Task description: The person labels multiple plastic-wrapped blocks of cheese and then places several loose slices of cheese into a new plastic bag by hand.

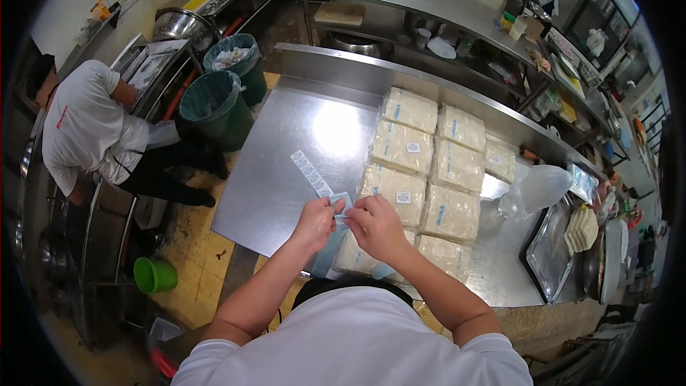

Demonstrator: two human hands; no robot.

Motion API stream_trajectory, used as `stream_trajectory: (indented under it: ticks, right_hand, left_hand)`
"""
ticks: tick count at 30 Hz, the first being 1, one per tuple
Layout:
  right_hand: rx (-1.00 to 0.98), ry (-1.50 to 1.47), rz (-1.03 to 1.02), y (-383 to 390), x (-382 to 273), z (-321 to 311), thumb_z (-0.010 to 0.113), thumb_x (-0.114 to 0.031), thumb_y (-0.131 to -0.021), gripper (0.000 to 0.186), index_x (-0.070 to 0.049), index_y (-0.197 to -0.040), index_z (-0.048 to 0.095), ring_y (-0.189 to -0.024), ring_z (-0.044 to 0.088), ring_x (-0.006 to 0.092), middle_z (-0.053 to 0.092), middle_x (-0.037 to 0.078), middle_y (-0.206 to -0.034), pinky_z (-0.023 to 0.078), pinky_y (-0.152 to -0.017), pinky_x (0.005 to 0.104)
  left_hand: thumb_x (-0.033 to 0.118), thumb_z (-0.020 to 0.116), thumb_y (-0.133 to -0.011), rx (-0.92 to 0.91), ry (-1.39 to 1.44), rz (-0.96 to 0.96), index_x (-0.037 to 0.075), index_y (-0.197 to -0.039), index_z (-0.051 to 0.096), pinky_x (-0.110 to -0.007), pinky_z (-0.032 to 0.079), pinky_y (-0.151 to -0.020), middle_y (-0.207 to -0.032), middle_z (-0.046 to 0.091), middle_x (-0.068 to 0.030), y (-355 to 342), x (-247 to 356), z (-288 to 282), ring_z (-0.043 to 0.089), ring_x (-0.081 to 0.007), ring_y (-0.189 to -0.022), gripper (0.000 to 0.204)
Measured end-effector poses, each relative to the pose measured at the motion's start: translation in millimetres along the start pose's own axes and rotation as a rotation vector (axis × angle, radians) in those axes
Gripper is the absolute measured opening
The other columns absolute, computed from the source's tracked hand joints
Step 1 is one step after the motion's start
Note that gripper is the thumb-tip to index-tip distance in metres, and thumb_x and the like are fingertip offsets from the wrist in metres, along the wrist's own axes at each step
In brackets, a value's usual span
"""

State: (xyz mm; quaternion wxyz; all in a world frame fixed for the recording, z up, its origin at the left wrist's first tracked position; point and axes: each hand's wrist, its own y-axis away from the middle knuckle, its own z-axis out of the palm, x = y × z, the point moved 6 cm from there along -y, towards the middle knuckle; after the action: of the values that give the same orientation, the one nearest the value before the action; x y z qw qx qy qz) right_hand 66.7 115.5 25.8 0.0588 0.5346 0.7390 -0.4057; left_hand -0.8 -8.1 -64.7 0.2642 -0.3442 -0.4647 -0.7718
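Note:
My left hand (315,224) is closed on a strip of printed labels (310,171) that runs out toward the far left over the steel table (251,193). Close beside it, the fingers of my right hand (379,226) pinch the light-blue backing at the strip's near end. More pale blue backing (327,251) hangs down below my hands at the table's near edge. Flat cream-coloured packages in clear plastic (391,180) lie in rows just right of my hands. A few carry a white label (404,198) on top; others show blue print.
A co-worker in a white shirt (93,125) bends over a counter at left. Lined green bins (214,107) stand past the table's left edge. On the right are a clear plastic bag (539,189) and a dark tray (549,251). A raised steel edge (429,87) borders the far side.

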Motion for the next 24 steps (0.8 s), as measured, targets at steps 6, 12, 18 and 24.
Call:
stream_trajectory:
  ticks: [6,12,18,24]
  right_hand:
    - [-0.002,0.062,-0.035,10,-3,5,0.074,-0.004,-0.074,0.017,-0.007,-0.090,0.068,-0.082,0.057,0.0270,0.059,0.008,-0.088,0.046,-0.072,0.0386]
    - [0.021,0.019,-0.133,13,-14,-8,0.072,-0.003,-0.075,0.015,-0.007,-0.086,0.065,-0.086,0.058,0.0295,0.061,0.010,-0.092,0.046,-0.078,0.0393]
    - [0.278,-0.069,0.330,-19,130,-39,0.072,-0.005,-0.081,0.009,-0.004,-0.087,0.065,-0.092,0.060,0.0315,0.064,0.014,-0.095,0.046,-0.085,0.0399]
    - [0.220,0.152,0.822,-63,320,-68,0.072,-0.024,-0.083,0.022,-0.002,-0.088,0.074,-0.099,0.060,0.0376,0.065,0.019,-0.100,0.046,-0.090,0.0455]
  left_hand:
    - [0.017,0.066,-0.096,0.001,-0.027,-0.013,0.007,-0.095,0.063,-0.026,0.033,-0.052,-0.074,0.052,0.0026,-7,-6,-1,0.041,-0.0074,-0.058,0.010]
    - [0.014,0.059,-0.099,0.008,0.161,-0.068,0.002,-0.105,0.060,-0.033,0.051,-0.065,-0.094,0.066,-0.0087,-20,-11,6,0.062,-0.0167,-0.078,0.013]
    - [0.011,0.053,-0.101,-0.015,0.071,-0.001,-0.004,-0.109,0.060,-0.034,0.057,-0.082,-0.103,0.068,-0.0148,-28,7,-4,0.068,-0.0232,-0.091,0.018]
    - [0.008,0.056,-0.100,0.034,-0.036,-0.008,-0.004,-0.114,0.061,-0.034,0.057,-0.080,-0.100,0.069,-0.0128,-36,-15,-13,0.068,-0.0210,-0.086,0.019]
